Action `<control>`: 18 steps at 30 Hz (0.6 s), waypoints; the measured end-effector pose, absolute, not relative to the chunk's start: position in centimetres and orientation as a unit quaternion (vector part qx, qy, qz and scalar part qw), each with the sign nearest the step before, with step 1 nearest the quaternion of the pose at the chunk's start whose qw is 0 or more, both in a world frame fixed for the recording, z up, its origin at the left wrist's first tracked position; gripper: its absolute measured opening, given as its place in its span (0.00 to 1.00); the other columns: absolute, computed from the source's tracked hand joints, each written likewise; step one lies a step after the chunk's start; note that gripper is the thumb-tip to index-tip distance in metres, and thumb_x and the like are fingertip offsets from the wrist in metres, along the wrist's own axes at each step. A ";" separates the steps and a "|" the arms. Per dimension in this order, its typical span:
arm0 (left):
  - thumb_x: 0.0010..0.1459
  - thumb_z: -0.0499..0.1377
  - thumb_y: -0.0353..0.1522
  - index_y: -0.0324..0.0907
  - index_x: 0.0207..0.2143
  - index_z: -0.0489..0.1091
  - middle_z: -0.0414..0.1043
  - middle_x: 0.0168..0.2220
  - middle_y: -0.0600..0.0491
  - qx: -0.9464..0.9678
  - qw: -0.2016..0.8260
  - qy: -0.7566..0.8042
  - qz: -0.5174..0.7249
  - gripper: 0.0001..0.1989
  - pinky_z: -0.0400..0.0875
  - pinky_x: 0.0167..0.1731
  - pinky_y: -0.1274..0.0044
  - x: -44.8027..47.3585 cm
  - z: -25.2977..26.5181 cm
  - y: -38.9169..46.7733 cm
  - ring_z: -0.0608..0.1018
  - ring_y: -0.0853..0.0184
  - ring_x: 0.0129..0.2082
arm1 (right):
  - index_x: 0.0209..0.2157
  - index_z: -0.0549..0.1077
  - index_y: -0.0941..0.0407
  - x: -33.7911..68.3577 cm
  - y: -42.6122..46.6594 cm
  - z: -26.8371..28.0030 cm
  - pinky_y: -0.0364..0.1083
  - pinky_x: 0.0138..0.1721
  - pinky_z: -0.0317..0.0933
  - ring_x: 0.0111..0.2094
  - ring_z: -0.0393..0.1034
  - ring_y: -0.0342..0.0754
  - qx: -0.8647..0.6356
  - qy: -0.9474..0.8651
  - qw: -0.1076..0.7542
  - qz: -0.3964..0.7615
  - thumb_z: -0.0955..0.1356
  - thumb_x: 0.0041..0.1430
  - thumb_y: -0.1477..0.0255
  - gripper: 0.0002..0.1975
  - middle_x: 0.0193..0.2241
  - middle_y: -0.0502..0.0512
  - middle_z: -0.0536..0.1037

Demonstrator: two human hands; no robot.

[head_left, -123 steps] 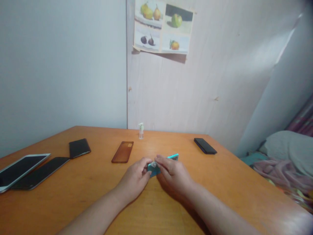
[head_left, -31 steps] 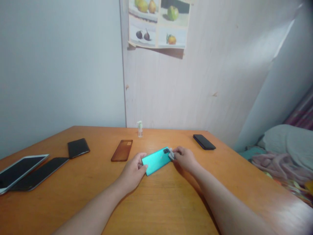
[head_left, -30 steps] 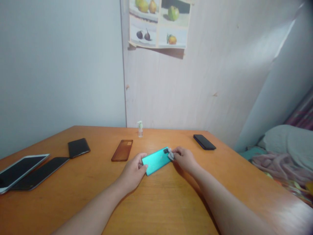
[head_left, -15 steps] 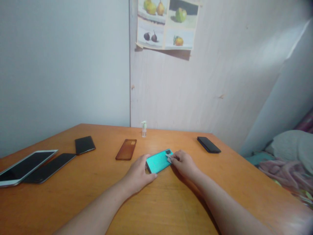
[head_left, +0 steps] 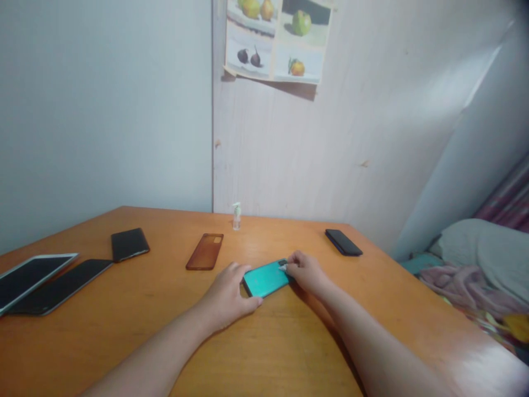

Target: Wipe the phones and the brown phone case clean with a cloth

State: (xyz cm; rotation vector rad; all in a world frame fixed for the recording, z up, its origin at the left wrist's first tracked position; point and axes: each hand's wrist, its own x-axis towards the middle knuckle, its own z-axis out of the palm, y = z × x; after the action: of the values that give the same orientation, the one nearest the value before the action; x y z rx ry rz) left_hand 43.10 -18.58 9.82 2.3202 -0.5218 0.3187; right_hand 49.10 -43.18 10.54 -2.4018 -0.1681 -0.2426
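Far out to the left of the fingers of the left hand (head_left: 225,295), a white-framed tablet (head_left: 35,277) lies flat, with a black slab-like device (head_left: 61,285) close alongside. Beyond those fingers come a smaller black device (head_left: 129,244), a translucent brown phone case (head_left: 205,253) and an upright clear pump bottle (head_left: 237,216). The left thumb and fingers are parted around the left end of a teal smartphone (head_left: 265,280), thumb at the near edge, fingertips at the far one, its back facing up over the wooden table (head_left: 268,353). The right hand (head_left: 308,273) pinches a small pale grey cloth (head_left: 282,268) against the smartphone's back, just beside the camera block. Beyond and right of those fingers lies a black phone-shaped object (head_left: 343,242); much farther right is rumpled bedding (head_left: 475,264).
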 end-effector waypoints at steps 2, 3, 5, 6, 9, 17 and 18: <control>0.45 0.67 0.40 0.42 0.51 0.67 0.71 0.46 0.46 0.898 0.366 -0.205 0.131 0.30 0.67 0.47 0.68 43.1 9.6 -18.6 0.74 0.55 0.46 | 0.30 0.73 0.56 49.0 -43.0 10.7 0.42 0.31 0.55 0.31 0.65 0.46 -0.943 -0.083 0.292 -0.137 0.67 0.52 0.74 0.03 0.27 0.51 0.72; 0.44 0.68 0.39 0.42 0.51 0.67 0.71 0.47 0.45 0.896 0.371 -0.204 0.135 0.31 0.67 0.48 0.67 43.1 9.6 -18.7 0.74 0.55 0.47 | 0.30 0.74 0.56 48.8 -42.7 10.8 0.43 0.33 0.56 0.32 0.66 0.46 -0.948 -0.096 0.264 -0.152 0.66 0.54 0.75 0.04 0.30 0.53 0.73; 0.43 0.68 0.38 0.42 0.52 0.66 0.71 0.48 0.45 0.892 0.382 -0.199 0.140 0.32 0.67 0.49 0.66 43.1 9.4 -18.8 0.74 0.54 0.48 | 0.31 0.75 0.57 48.2 -42.1 11.0 0.43 0.37 0.58 0.36 0.68 0.47 -0.952 -0.128 0.230 -0.158 0.65 0.56 0.77 0.07 0.33 0.55 0.73; 0.43 0.68 0.38 0.42 0.53 0.65 0.72 0.49 0.44 0.890 0.387 -0.195 0.142 0.33 0.67 0.49 0.66 43.1 9.3 -18.9 0.74 0.54 0.48 | 0.33 0.76 0.57 47.7 -41.6 11.2 0.44 0.38 0.59 0.37 0.68 0.47 -0.952 -0.149 0.222 -0.151 0.64 0.58 0.77 0.08 0.34 0.56 0.74; 0.42 0.68 0.37 0.42 0.54 0.63 0.72 0.49 0.44 0.887 0.399 -0.180 0.144 0.36 0.68 0.49 0.65 43.1 9.1 -19.0 0.75 0.53 0.49 | 0.37 0.77 0.56 45.9 -40.3 11.8 0.45 0.43 0.61 0.40 0.69 0.48 -0.939 -0.239 0.214 -0.121 0.62 0.61 0.76 0.11 0.37 0.57 0.75; 0.41 0.69 0.38 0.42 0.56 0.63 0.72 0.50 0.43 0.893 0.394 -0.168 0.138 0.38 0.69 0.49 0.66 42.8 9.3 -19.0 0.75 0.52 0.50 | 0.54 0.71 0.53 45.1 -41.8 12.3 0.62 0.55 0.55 0.62 0.56 0.63 -0.964 -0.224 0.123 -0.070 0.58 0.68 0.64 0.19 0.56 0.63 0.71; 0.41 0.69 0.39 0.42 0.56 0.62 0.72 0.50 0.43 0.894 0.391 -0.167 0.138 0.38 0.69 0.48 0.66 42.7 9.4 -19.0 0.75 0.52 0.50 | 0.56 0.70 0.53 45.3 -42.1 12.2 0.64 0.56 0.53 0.64 0.52 0.65 -0.970 -0.203 0.117 -0.061 0.57 0.69 0.63 0.20 0.57 0.64 0.70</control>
State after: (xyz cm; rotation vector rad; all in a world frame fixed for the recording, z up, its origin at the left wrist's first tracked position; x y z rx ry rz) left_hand 42.73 -19.00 9.36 2.2714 -0.4247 0.3503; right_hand 45.25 -42.10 12.22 -2.8408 -0.5940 -0.1782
